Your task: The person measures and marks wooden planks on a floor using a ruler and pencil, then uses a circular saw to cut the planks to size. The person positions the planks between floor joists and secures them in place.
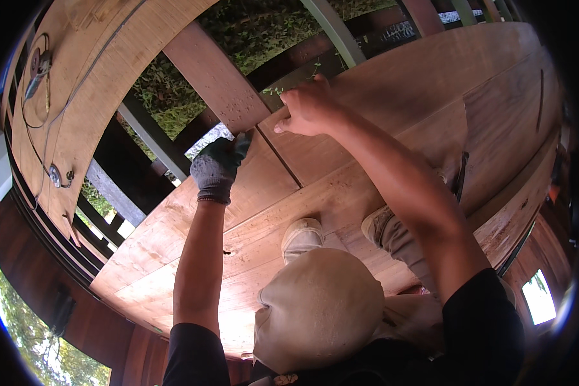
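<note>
My left hand (216, 168) wears a grey knit glove with a dark coating. Its closed fingers are at the far edge of a brown wooden floorboard (257, 190), beside a reddish joist (215, 77). My bare right hand (310, 109) curls over the far edge of the adjoining board (392, 96), with the thumb on its near side. Between the two hands, a narrow dark gap (278, 156) runs between the board ends. The fingertips of both hands are partly hidden.
Beyond the boards, green-grey beams (336, 32) cross open spaces above grass. Far left, a plywood sheet (119, 38) carries a cable, a power tool (38, 64) and a round metal part (56, 175). My shoes (302, 233) and knee (321, 309) rest over the floorboards.
</note>
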Available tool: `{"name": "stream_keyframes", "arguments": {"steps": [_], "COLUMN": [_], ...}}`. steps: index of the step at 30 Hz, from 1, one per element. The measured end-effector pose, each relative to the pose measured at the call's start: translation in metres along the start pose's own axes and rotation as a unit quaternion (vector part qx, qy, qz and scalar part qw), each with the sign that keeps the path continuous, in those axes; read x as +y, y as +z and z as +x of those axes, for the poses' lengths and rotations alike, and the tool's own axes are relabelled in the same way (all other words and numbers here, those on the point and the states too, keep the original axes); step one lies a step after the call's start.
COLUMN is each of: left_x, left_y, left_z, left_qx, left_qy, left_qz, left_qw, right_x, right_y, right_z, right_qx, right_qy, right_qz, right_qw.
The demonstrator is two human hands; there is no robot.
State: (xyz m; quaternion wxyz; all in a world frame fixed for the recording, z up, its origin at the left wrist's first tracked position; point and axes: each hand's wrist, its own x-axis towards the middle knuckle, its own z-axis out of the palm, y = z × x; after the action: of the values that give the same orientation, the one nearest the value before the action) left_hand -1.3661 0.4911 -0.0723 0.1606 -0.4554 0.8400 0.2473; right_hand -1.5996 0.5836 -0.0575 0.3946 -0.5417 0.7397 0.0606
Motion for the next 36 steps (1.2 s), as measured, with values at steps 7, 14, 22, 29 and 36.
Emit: {"name": "stream_keyframes", "arguments": {"steps": [7,14,22,29,36], "left_x": [0.002,0.007,0.009,0.01,0.013], "left_y": [-0.003,-0.005,-0.009,-0.009,-0.008], "left_z": [0.001,0.004,0.0,0.001,-0.003], "left_qx": [-0.018,-0.018,-0.014,-0.045,-0.005], "left_qy": [-0.002,-0.007,-0.005,-0.027,-0.034], "left_qz": [0.016,0.051,0.03,-0.015,-0.004], "left_qw": [1.0,0.998,0.999,0.999,0.999], "right_x": [-0.004,-0.001,0.004,0.004,0.001], "right_y": [-0.002,0.004,0.009,0.023,0.017], "right_z": [-0.002,-0.004,-0.005,-0.007,-0.005], "right_qx": [0.005,0.045,0.063,0.115,0.078], "right_qy": [-0.006,-0.013,-0.047,-0.058,-0.036], "right_qz": [0.022,-0.012,-0.026,-0.021,-0.036], "right_qw": [1.0,0.999,0.997,0.991,0.996]}}
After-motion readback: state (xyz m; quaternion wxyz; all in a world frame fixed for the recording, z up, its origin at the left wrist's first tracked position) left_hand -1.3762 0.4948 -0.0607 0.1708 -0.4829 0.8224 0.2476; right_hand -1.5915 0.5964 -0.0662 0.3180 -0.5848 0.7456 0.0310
